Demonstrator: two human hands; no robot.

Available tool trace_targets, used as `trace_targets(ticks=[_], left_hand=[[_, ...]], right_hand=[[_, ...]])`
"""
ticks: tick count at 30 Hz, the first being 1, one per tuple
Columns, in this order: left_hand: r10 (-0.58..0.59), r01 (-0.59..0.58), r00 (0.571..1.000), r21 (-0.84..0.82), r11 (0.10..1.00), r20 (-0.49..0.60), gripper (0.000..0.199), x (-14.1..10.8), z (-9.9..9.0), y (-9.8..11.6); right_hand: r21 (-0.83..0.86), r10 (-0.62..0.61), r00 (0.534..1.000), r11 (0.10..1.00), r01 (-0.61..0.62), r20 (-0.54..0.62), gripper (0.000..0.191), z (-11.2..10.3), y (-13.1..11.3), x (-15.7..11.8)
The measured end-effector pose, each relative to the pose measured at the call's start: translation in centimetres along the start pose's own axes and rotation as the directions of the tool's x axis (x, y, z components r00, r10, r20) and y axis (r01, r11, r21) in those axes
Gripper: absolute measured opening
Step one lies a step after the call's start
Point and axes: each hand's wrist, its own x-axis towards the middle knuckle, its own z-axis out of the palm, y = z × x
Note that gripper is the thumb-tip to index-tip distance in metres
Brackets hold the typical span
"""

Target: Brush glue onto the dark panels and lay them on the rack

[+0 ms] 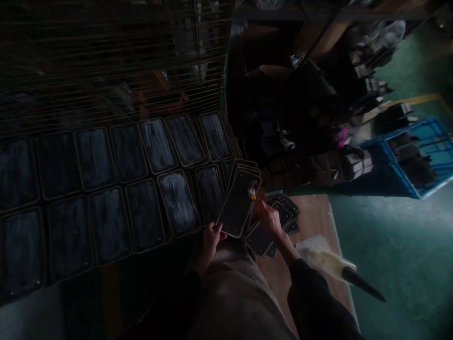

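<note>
The left hand [211,237] has its fingers pinched on the lower corner of a dark rectangular panel with a pale rim [236,208], tilted over similar dark panels with pale rims [247,164] behind it. The right hand [269,219] has its fingers closed around a small orange-and-pale tool [252,194] at the panel's upper end. The grip at one corner looks slight: a firm push from the tool could swivel the panel or slide it against its neighbours. Its near edge could then knock the streaked dark panels in two rows [177,203] and smear them, if their streaks are wet. On the wooden table [318,212], the right forearm passes near a pale bottle with a black nozzle [329,262]; a wide elbow swing could knock it.
</note>
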Motion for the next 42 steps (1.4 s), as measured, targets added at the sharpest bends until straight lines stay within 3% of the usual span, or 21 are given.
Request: trace_targets(ticks=[4,8,12,17,20,25,29,32,37,40,42], left_hand=[[-0.013,0.013,1.000,-0.030,0.999,-0.019,0.030,0.0,0.0,0.2],[-0.034,0.035,0.999,-0.042,0.999,0.018,0.036,0.1,0.0,0.4],[-0.028,0.030,0.999,-0.058,0.998,0.038,0.042,-0.1,0.1,0.7],[-0.068,0.070,0.997,-0.096,0.993,0.022,0.043,-0.3,0.4,1.4],[-0.091,0.093,0.996,-0.117,0.989,0.020,0.043,-0.4,0.6,1.7],[-0.061,0.064,0.998,-0.098,0.993,0.035,0.043,-0.5,0.6,1.7],[-0.029,0.033,0.999,-0.102,0.994,0.040,0.043,-0.5,0.5,1.4],[-0.039,0.041,0.999,-0.094,0.995,0.029,0.041,-0.5,0.5,1.4],[-0.018,0.021,0.999,-0.095,0.995,0.037,0.037,-1.0,0.3,1.8],[0.004,0.001,0.999,-0.098,0.995,0.053,0.035,-1.0,0.2,1.7],[0.006,-0.002,0.999,-0.081,0.997,0.050,0.035,-0.7,0.2,1.5]], right_hand=[[0.061,0.028,0.999,0.998,-0.030,0.040,0.026,-0.3,-1.0,-1.6],[0.021,0.046,0.997,0.999,-0.045,-0.069,0.029,-1.7,0.1,1.6],[-0.061,0.033,0.998,0.998,-0.036,-0.053,0.031,-1.5,1.5,4.2],[-0.003,0.023,1.000,1.000,-0.023,0.011,0.028,0.1,0.0,1.1],[0.044,0.025,1.000,0.999,-0.025,0.004,0.027,-0.1,-0.8,-0.3],[-0.008,0.028,0.994,1.000,-0.029,-0.110,0.030,-1.8,0.7,3.4],[-0.047,0.022,0.998,0.999,-0.025,-0.065,0.030,-1.6,1.6,5.2],[-0.042,0.025,1.000,0.999,-0.025,-0.003,0.028,-0.2,0.7,2.8],[0.048,0.006,0.990,0.999,-0.012,0.143,0.027,2.5,-3.1,-4.8],[0.149,0.003,0.973,0.988,-0.038,0.231,0.024,2.9,-5.2,-7.9],[0.236,0.013,0.960,0.968,-0.081,0.278,0.023,2.6,-5.8,-8.4]])
